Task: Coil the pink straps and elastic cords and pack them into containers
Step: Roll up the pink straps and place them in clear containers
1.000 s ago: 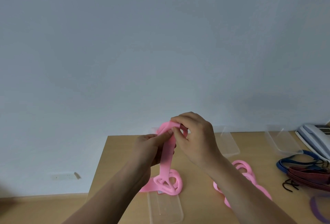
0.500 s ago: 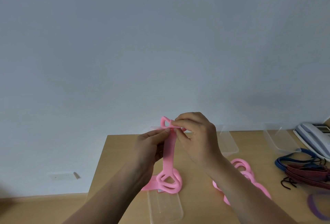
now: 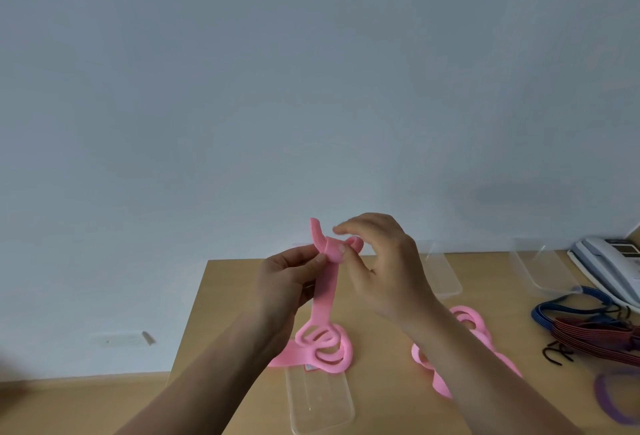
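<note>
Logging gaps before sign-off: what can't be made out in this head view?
Head view only.
Second, loose pink flat strap: middle hidden by the right forearm.
Purple ring: blurred, cut by the right edge.
Right hand: fingertips motion-blurred; grip on the held pink flat strap unclear.

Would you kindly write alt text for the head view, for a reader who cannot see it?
The left hand pinches the top of a pink strap raised above a table; the right hand holds its curled end. Containers and cords lie nearby.
</note>
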`<state>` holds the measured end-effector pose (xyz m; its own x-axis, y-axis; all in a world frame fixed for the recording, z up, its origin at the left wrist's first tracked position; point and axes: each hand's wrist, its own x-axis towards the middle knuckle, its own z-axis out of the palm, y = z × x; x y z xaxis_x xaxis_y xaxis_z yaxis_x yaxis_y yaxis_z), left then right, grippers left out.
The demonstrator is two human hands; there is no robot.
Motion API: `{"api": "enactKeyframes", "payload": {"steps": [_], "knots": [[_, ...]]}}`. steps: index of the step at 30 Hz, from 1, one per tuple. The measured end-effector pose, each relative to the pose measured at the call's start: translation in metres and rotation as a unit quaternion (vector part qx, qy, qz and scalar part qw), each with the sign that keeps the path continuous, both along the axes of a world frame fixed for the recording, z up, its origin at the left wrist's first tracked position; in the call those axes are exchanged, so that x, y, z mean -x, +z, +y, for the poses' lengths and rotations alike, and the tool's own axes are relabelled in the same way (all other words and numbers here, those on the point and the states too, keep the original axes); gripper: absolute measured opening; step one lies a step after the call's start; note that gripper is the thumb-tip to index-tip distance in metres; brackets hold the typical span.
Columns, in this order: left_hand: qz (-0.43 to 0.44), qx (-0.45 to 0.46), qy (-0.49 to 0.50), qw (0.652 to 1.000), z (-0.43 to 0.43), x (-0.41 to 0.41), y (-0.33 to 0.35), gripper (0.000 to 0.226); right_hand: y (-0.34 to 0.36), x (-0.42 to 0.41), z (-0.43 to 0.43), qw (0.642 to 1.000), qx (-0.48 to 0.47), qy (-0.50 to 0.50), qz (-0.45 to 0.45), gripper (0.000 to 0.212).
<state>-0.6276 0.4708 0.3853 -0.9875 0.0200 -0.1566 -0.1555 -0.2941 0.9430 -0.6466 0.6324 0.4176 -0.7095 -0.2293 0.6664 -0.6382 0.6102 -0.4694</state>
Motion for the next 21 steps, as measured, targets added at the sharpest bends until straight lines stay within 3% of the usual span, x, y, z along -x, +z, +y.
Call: {"api": "enactKeyframes", "payload": {"steps": [2, 5, 15, 21], "knots": [[0.002, 0.012, 0.002, 1.0, -0.001, -0.001, -0.001, 0.018, 0.002, 0.005, 0.003, 0.996, -0.038, 0.0, -0.085, 0.027], [0.004, 0.024, 0.005, 1.0, -0.001, -0.002, -0.001, 0.026, 0.005, 0.011, 0.006, 0.978, -0.08, 0.06, -0.183, 0.021], [0.037, 0.046, -0.036, 0.998, -0.003, -0.005, -0.008, 0.03, -0.005, 0.013, 0.012, 0.967, 0.027, 0.028, -0.252, 0.028], [0.034, 0.075, -0.015, 0.997, 0.001, -0.003, -0.013, 0.018, -0.003, 0.015, 0.017, 0.961, 0.027, 0.038, -0.272, 0.029]]}}
